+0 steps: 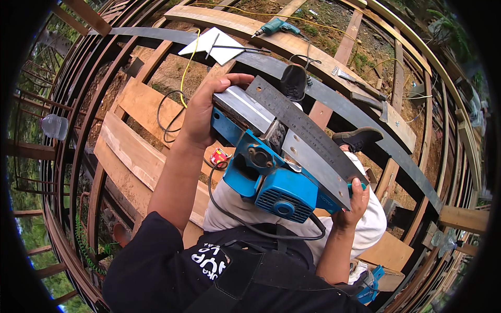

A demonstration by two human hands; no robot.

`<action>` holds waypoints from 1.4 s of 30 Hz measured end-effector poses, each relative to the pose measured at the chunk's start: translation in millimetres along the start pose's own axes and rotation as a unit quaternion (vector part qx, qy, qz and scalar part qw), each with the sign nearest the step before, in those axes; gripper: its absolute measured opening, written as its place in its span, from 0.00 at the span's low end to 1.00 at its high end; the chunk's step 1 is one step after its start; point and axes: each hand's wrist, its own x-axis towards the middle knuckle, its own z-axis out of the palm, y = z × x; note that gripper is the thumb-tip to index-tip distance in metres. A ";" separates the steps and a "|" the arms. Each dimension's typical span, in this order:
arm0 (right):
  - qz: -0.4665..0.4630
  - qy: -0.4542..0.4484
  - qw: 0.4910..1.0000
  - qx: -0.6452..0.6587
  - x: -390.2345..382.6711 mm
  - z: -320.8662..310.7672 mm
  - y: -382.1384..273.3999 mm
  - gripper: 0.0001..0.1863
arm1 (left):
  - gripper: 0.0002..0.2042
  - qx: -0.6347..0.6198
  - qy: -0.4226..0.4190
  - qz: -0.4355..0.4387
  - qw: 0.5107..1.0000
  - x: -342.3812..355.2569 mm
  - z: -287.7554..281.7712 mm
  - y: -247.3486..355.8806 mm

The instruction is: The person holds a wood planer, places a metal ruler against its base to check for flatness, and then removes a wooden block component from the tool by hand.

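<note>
A blue electric planer lies across my lap with its metal sole turned up, and its cutter gap shows midway along. My left hand is closed around the planer's front end, fingers curled over the edge of the sole. At the rear end, my right hand pinches the planer together with the end of a steel straightedge with ruler markings. That straightedge runs along the far side of the sole, its face tilted toward me. The planer's black cord loops beneath its body.
Beyond my shoes lie a green power drill on a plank and a white sheet with dark thin sticks. A hatchet rests at right. Wooden boards, a red tape measure and a yellow cord are at left. Gaps show between beams.
</note>
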 end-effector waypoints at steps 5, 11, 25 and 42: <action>-0.009 0.012 1.000 -0.011 -2.4 4.1 0.7 0.15 | 0.30 0.006 -0.036 0.012 0.999 1.9 -7.2 1.3; -0.017 0.021 1.000 0.005 -5.9 7.9 -3.1 0.13 | 0.29 0.041 -0.029 0.098 0.994 -8.4 -1.5 -11.6; -0.001 -0.063 0.998 0.024 -1.9 -5.6 -10.3 0.19 | 0.29 -0.041 -0.004 0.047 0.998 -14.8 1.7 -18.5; -0.334 -0.077 0.696 -0.631 11.3 -3.9 -46.9 0.31 | 0.16 0.003 -0.038 0.011 0.999 -4.8 -29.6 -10.7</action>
